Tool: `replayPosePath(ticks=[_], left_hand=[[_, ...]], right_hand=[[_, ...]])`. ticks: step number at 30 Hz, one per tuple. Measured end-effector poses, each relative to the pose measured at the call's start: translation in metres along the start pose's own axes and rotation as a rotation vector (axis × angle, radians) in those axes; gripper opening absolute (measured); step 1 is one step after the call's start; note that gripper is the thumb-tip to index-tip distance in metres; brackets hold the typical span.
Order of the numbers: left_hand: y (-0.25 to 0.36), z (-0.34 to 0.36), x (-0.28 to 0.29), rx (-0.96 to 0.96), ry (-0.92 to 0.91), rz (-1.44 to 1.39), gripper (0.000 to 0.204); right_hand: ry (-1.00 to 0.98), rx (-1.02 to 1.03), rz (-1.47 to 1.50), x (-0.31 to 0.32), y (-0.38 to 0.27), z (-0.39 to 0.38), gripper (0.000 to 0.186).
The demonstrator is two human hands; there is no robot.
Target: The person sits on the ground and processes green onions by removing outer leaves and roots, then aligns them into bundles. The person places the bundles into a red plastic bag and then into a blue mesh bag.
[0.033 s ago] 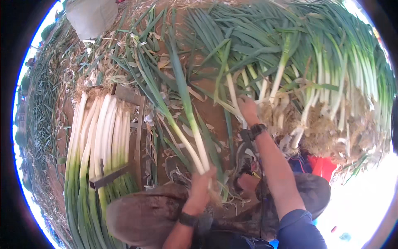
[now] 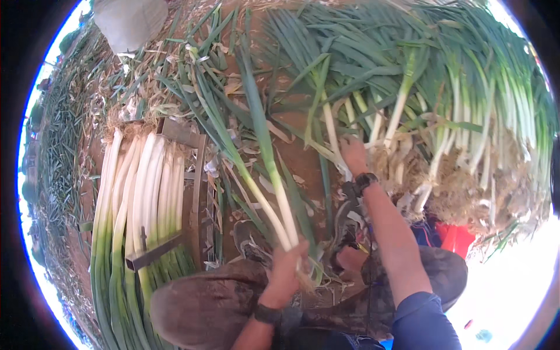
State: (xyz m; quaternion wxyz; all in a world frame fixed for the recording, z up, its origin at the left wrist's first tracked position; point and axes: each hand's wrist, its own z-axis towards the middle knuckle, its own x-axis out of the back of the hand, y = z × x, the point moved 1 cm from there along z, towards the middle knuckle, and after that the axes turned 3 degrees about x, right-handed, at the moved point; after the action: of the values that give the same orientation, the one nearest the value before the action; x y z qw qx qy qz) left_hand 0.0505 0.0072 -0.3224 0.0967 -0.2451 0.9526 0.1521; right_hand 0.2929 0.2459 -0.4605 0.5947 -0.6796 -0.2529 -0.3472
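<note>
Leeks in left hand [image 2: 286, 271]: grip pressed together around the white shanks of a couple of leeks [image 2: 274, 198], near the root end, long green tops fanning away up the frame. Looks like the sorting/trimming step: one lot in hand, next one being fetched. Right hand [image 2: 353, 153] is stretched out to the big pile of uncleaned leeks [image 2: 443, 134], fingers curled on a stalk at the pile's near edge; cannot tell if it is fully pinched or just touching.

Judged next move: a firm pull on one stalk without dragging neighbours along, since roots in the pile are tangled and clotted with soil.

Held leeks: white lower stems clean-ish, straight, leaves dark green, some floppy and split. They sit left of the pile, over the person's knees.

Further left of the pile, well apart: a wooden crate frame [image 2: 192, 175] holding a tidy row of cleaned leeks [image 2: 143, 192], white ends up-frame, laid parallel. Between crate and pile, bare brown ground littered with stripped leaves and husks [image 2: 175, 87]. A grey sack [image 2: 131, 20] at the top left. Something red [image 2: 458, 239] just below the pile, kind unclear.
</note>
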Motion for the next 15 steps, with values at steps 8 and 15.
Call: replayPosePath(ticks=[8, 15], left_hand=[[0.012, -0.012, -0.015, -0.014, 0.045, -0.026, 0.035], [0.015, -0.026, -0.005, -0.142, -0.089, -0.049, 0.026]], right_hand=[[-0.603, -0.178, -0.145, -0.054, 0.023, -0.002, 0.042], [-0.384, 0.067, -0.028, -0.016, -0.060, -0.017, 0.048]])
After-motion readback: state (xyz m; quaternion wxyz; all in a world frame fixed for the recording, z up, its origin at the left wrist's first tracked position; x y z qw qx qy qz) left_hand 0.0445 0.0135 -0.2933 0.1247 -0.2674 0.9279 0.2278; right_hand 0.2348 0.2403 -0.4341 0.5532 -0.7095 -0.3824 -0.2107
